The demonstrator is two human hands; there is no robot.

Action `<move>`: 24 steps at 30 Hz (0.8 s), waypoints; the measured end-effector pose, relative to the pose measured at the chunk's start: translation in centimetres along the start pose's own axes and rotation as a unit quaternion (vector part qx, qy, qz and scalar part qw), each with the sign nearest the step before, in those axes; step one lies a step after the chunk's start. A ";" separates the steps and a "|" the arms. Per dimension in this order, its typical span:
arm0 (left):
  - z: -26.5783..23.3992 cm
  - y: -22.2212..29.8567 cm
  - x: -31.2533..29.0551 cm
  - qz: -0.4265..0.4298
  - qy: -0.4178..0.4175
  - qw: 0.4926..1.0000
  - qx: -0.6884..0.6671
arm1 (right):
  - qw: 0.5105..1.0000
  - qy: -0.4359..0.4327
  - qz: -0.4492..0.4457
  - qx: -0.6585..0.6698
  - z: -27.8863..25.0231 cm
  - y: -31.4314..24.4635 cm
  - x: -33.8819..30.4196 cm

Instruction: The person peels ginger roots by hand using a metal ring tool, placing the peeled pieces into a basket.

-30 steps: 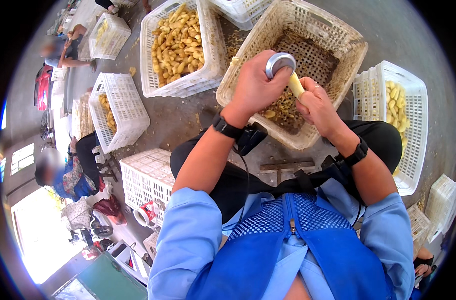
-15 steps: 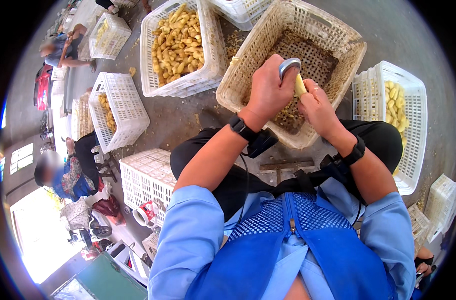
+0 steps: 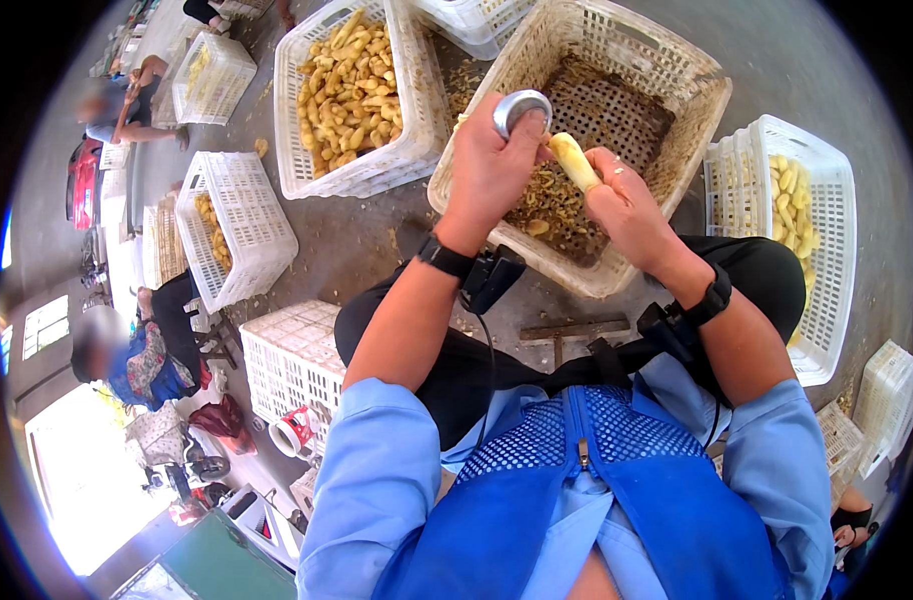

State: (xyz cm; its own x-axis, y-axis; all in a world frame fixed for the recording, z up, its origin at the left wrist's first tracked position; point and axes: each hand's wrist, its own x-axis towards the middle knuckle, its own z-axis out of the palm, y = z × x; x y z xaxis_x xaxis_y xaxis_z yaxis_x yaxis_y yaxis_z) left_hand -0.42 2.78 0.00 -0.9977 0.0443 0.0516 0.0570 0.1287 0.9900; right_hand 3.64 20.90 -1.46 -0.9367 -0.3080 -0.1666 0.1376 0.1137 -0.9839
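Note:
Over a worn, cream-coloured plastic crate, my left hand is closed around a round silver metal tool, perhaps a spoon or scraper; its full shape is hidden by my fingers. My right hand grips the lower end of a long, pale yellow root that looks like ginger. The root tilts up and left, its upper end close to my left fingertips. Brownish peel scraps lie on the crate's bottom below my hands. A few bits cling to my right fingers.
At upper left, a white crate is heaped with yellow-brown roots. To my right, another white crate holds paler ones. An overturned-looking crate sits by my left knee. Other people sit farther left, among more crates.
My left hand with the metal tool has moved up and left, away from my right hand, uncovering more of the root. My right hand has shifted slightly left, still gripping it.

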 end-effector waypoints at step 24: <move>-1.4 0.7 -1.4 0.118 -0.107 0.976 0.147 | 0.936 0.021 -0.128 -0.326 -0.4 -1.5 -0.6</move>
State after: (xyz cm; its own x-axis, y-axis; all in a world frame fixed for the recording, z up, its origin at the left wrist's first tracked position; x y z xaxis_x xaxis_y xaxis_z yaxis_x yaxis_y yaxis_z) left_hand 1.00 1.42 0.84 -0.9265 0.3094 0.2142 0.3241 0.3667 0.8721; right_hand 3.86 21.33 0.11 -0.9254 -0.3690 0.0862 -0.3074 0.5979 -0.7403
